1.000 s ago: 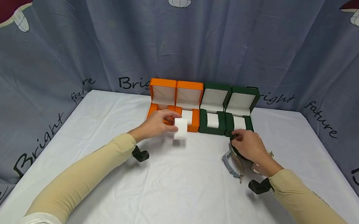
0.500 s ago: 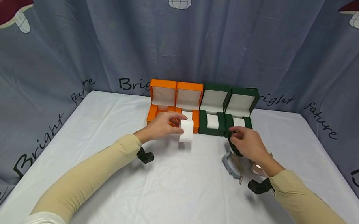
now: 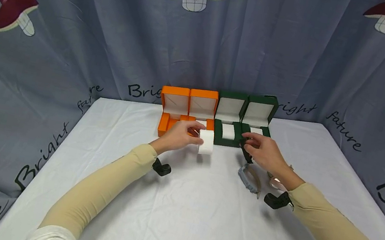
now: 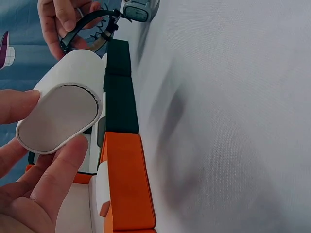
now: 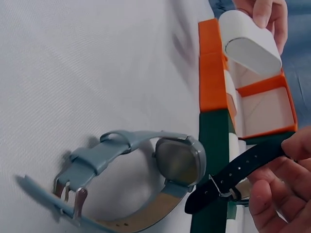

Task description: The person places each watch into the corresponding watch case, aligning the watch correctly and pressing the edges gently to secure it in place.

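Observation:
My left hand (image 3: 182, 136) holds a white watch cushion (image 3: 206, 142) by its ends, between thumb and fingers, in front of the orange boxes. In the left wrist view, the flat oval end of the cushion faces the camera. My right hand (image 3: 263, 151) pinches a watch with a dark strap (image 5: 249, 161), raised at the front of the right green box; its buckle hangs toward the table. Below that hand lies a watch with a blue-grey strap (image 3: 248, 179), buckled into a loop. Another watch (image 3: 276, 183) is partly hidden by the right wrist.
Two orange watch boxes (image 3: 163, 122) and two green watch boxes (image 3: 218, 133) stand open in a row at the back of the white-covered table (image 3: 190, 222). White cushions sit in the green boxes and the right orange one. A grey printed curtain (image 3: 123, 30) hangs behind.
The left hand has moved right with the white cushion, toward the green boxes. The right hand has shifted slightly left and up with the dark-strapped watch, its strap now showing more.

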Tool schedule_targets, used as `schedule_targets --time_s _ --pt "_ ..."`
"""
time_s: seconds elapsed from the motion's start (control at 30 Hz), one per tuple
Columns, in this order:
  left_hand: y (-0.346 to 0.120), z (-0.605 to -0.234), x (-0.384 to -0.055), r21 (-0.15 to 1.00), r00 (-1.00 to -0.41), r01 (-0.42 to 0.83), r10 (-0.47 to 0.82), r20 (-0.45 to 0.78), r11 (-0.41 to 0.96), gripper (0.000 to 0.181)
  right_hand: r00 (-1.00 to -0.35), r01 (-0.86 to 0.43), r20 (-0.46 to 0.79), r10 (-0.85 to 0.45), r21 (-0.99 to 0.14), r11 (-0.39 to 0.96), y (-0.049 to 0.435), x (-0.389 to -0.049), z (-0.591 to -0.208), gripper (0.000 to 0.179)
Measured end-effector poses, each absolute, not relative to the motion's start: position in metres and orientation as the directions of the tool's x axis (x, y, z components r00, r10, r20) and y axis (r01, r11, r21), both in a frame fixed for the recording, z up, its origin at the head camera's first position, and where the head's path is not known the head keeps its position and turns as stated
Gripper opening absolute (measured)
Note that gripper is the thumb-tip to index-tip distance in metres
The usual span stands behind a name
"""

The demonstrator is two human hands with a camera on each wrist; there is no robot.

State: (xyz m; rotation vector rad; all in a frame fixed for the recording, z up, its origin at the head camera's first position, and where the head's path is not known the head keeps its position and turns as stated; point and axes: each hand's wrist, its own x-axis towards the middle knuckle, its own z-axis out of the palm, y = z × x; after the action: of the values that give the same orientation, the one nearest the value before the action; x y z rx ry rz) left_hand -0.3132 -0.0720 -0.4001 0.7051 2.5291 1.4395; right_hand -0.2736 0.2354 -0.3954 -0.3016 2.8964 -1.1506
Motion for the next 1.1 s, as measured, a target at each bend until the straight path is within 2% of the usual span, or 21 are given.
schedule_targets --time_s 0.6,0.93,1.1 --pt "-0.055 -0.400 -0.314 0.862 -0.886 0.286 0.459 0.072 0.418 0.046 -0.971 -0.183 0.048 -0.236 -0.785 0.592 0.221 -0.273 -0.384 0.043" --pt "-0.047 -0.398 -0.313 0.872 -0.883 0.270 0.466 0.055 0.409 0.043 -0.952 -0.247 0.106 -0.286 -0.817 0.521 0.215 -0.272 -0.383 0.044" --pt "-0.045 -0.397 -0.312 0.874 -0.881 0.264 0.471 0.046 0.407 0.043 -0.950 -0.269 0.138 -0.281 -0.817 0.510 0.212 -0.273 -0.385 0.039"
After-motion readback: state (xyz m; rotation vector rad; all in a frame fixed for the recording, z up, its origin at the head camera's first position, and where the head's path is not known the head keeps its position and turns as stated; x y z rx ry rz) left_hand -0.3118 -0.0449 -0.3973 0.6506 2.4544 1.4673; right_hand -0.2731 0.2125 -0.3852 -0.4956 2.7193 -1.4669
